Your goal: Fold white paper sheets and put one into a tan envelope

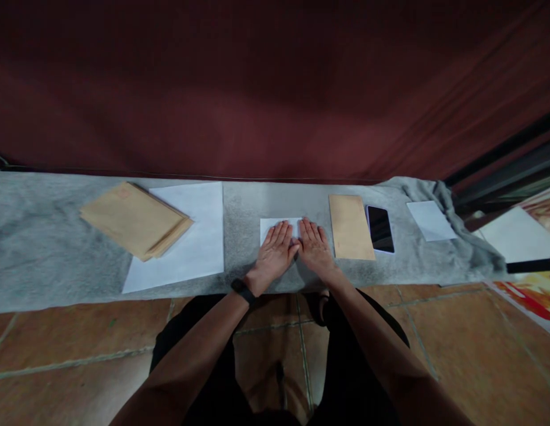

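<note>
A small white sheet of paper (266,225), which looks folded, lies on the grey cloth in front of me, mostly covered by my hands. My left hand (275,249) rests flat on its left part, fingers stretched out and pointing away from me. Beside it my right hand (315,245) lies flat over the right part, also with straight fingers. The thumbs meet or nearly meet in the middle. Just right of my right hand is a single brown envelope (352,228).
A grey cloth (243,204) covers the long narrow surface. To the left, a stack of brown envelopes (132,219) sits on large white paper (203,236). On the right are a phone (380,229) and another white sheet (431,220). A dark red curtain (257,118) hangs behind.
</note>
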A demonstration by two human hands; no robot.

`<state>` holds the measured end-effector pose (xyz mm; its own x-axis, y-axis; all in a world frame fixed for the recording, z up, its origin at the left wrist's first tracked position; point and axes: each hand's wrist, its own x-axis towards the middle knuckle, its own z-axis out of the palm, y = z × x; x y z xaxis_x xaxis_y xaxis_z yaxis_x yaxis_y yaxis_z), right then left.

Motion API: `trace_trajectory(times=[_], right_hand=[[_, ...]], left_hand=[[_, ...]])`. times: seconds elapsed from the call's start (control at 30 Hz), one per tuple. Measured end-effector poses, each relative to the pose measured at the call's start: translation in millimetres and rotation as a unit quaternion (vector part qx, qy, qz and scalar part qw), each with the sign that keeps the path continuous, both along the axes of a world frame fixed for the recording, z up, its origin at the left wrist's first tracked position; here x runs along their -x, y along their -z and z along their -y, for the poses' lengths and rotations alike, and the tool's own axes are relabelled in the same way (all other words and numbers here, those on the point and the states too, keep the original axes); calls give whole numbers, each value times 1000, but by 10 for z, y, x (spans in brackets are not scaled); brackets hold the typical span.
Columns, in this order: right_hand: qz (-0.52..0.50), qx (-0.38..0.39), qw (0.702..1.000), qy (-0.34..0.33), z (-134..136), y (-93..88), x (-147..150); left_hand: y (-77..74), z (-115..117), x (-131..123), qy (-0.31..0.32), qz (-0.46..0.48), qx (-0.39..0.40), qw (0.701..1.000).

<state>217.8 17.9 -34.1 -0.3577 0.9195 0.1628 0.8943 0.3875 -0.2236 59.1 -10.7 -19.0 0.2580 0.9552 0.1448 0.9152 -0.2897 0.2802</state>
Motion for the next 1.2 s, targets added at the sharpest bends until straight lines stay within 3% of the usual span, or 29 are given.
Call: trace_trajectory(times=[0.57, 0.7, 0.83, 1.0, 1.2], right_hand=[[0, -24, 999, 32, -71, 46, -119], [-1, -12, 999, 48, -116, 26, -167], [-9, -3, 998, 61, -177, -4, -204], [-30, 4, 999, 17, -141, -42, -74], [-24, 29, 997, -63, 102, -51, 178]], left_hand=[[55, -120, 228, -147, -35, 12, 988], [-21, -153, 297, -169, -31, 9, 985], [-150, -196, 398, -152, -21, 5, 988], [-241, -248, 453, -131, -30, 1, 991], [-277, -317, 362, -156, -30, 12, 987]])
